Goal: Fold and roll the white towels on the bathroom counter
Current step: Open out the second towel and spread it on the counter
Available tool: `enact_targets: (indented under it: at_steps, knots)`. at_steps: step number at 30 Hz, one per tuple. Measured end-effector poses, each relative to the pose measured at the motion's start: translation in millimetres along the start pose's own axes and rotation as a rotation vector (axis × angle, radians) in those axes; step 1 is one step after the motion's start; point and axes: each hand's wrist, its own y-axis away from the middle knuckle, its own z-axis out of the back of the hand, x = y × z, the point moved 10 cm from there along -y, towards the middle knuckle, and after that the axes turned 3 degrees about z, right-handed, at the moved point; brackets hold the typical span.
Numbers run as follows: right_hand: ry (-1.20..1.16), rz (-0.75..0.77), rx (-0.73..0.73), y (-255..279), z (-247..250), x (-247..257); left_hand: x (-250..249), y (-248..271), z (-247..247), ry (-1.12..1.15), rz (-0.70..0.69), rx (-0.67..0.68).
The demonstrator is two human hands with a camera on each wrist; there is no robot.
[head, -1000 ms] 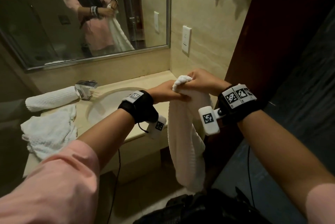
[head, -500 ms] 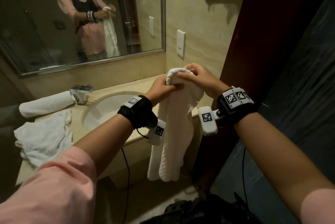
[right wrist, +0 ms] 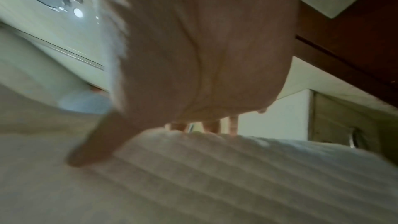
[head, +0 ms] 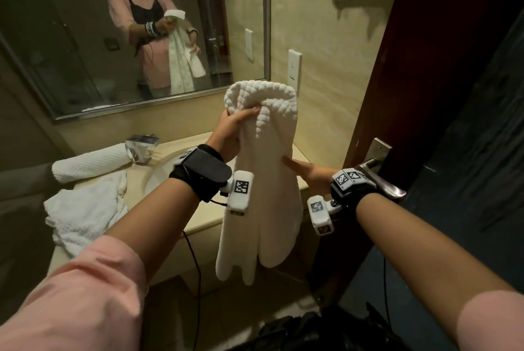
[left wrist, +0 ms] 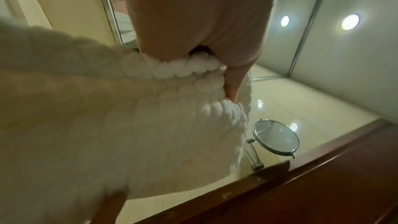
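Note:
A white waffle towel [head: 266, 197] hangs folded lengthwise in the air in front of the counter. My left hand [head: 231, 135] grips its bunched top end, thumb pressed into the fold [left wrist: 233, 84]. My right hand [head: 307, 170] is lower, at the towel's right edge about midway down, thumb on the near face and fingers behind the cloth [right wrist: 193, 159]. A rolled white towel [head: 90, 162] lies at the back left of the counter. A crumpled white towel [head: 85, 214] lies in front of it.
The beige counter [head: 204, 217] holds a sink basin [head: 161, 177] and a chrome tap [head: 141, 147]. A mirror [head: 113, 38] is above. A dark wooden door [head: 425, 81] with a metal handle [head: 380, 177] stands close on the right. A black bag [head: 312, 330] sits on the floor.
My left hand has lifted the towel's top end higher. My right hand let go of the top and slid down to the towel's right edge at mid-height.

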Motion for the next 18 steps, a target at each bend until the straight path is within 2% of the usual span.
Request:
enact_targets:
  at_steps: [2,4,6,9,11,16,18]
  knots:
    - [-0.003,-0.004,0.020,3,-1,-2,-6,3,-1,0.015,0.019,0.060]
    - [0.068,0.011,-0.068,1,7,-2,-12,8,-3,0.027,0.030,0.096]
    - [0.053,-0.004,-0.084,-6,10,-8,-16,11,-2,0.040,0.048,0.121]
    - [0.131,0.036,0.040,-19,2,-15,-17,14,4,0.036,0.093,0.119]
    - [0.072,0.025,0.136,-18,-10,-17,-16,16,7,0.029,0.111,0.109]
    - [0.216,0.054,0.230,-9,-26,-13,-18,18,7,0.014,0.116,0.117]
    - [0.240,0.089,0.197,-6,-26,-8,-20,20,3,0.002,0.112,0.134]
